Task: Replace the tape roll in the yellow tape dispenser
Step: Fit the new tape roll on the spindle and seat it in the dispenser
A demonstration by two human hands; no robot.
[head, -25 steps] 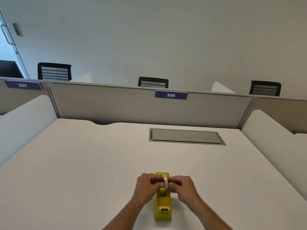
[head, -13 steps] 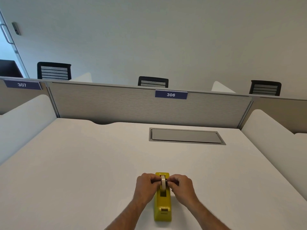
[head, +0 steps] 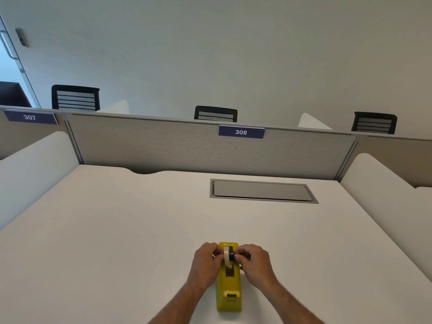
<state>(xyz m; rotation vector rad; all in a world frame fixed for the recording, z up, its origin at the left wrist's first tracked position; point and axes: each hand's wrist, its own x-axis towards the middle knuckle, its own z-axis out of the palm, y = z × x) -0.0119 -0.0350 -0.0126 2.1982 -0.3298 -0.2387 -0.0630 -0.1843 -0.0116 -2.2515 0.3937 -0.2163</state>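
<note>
A yellow tape dispenser [head: 229,293] lies lengthwise on the white desk [head: 117,230], its cutter end toward me. A cream tape roll [head: 226,256] on a black core [head: 231,255] stands on edge over the dispenser's far well. My left hand [head: 205,265] pinches the roll's left side, and my right hand [head: 256,265] pinches the black core on the right. How deep the roll sits in the well is hidden by my fingers.
A grey cable hatch [head: 263,191] is set flush in the desk behind the dispenser. A grey partition [head: 163,148] labelled 306 closes the far edge, with white side dividers [head: 385,195] left and right. Black chairs [head: 215,113] stand beyond.
The roll, held between both hands, has come down slightly toward the dispenser's well, and the black core now shows on its right side. The dispenser has stayed put.
</note>
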